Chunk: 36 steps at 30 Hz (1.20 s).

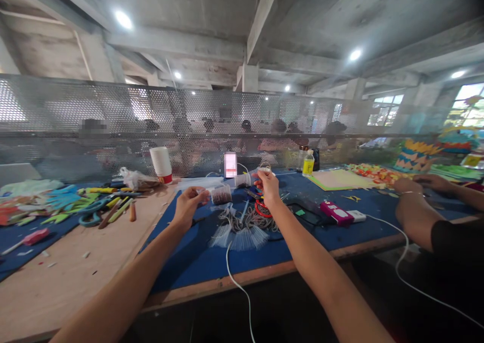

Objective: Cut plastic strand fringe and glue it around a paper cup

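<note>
My left hand (189, 204) has its thumb and fingers pinched together at the left of a clear container (221, 194) with brownish contents. Whatever it pinches is too small or too clear to make out. Higher and to the right, my right hand (268, 184) is closed in a pinch too, close to a second clear cup-like container (245, 179); I cannot tell what lies between its fingertips. Below the hands is a heap of grey cords (245, 221) with clear thin strips (247, 238) fanned toward me. Red-handled scissors (262, 208) rest partly behind my right wrist.
Paper cups (161, 164) stand stacked at the left, behind tools (117, 209) and coloured pieces (70, 199). A magenta box (336, 213) with a white cable lies right. Beyond it are a yellow-labelled bottle (308, 163), paper sheets (340, 179) and another person's arms (416, 214).
</note>
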Each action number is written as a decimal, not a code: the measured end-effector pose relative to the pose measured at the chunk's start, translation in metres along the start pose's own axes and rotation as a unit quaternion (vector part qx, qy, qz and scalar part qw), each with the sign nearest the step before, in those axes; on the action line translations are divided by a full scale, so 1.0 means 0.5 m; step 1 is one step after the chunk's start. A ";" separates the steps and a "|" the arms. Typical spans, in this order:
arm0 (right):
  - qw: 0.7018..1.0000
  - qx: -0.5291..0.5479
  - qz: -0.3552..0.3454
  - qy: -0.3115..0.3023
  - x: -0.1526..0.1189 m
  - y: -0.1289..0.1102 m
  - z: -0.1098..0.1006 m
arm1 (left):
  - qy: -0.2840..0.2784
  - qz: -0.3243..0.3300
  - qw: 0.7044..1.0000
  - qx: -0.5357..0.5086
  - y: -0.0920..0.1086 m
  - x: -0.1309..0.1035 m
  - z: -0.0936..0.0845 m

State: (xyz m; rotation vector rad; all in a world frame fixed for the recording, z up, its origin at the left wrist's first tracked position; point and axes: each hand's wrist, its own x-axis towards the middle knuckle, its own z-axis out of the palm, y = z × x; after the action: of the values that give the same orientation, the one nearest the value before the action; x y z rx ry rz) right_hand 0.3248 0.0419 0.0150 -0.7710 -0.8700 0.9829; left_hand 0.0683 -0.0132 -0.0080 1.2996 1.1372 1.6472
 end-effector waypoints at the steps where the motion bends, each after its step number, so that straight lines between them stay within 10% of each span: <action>1: 1.000 0.006 0.003 -0.002 0.001 0.000 -0.001 | 0.001 -0.004 1.000 -0.003 -0.001 0.001 0.000; 16: 0.999 0.041 -0.020 0.002 0.012 -0.007 -0.011 | -0.047 0.013 0.991 0.125 -0.032 0.026 0.005; 29: 0.991 -0.068 -0.112 0.014 0.027 0.004 -0.013 | -0.103 0.170 0.915 0.351 -0.038 0.099 0.057; 36: 0.863 -0.408 -0.297 0.010 -0.015 -0.007 -0.017 | -0.181 0.188 0.889 0.378 -0.063 0.115 0.067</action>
State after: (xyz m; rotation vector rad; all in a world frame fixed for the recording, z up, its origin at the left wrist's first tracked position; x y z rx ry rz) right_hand 0.3316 0.0322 0.0122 -1.1148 -1.4217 0.0123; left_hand 0.0893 0.0567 -0.0161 2.3346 1.4055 1.1276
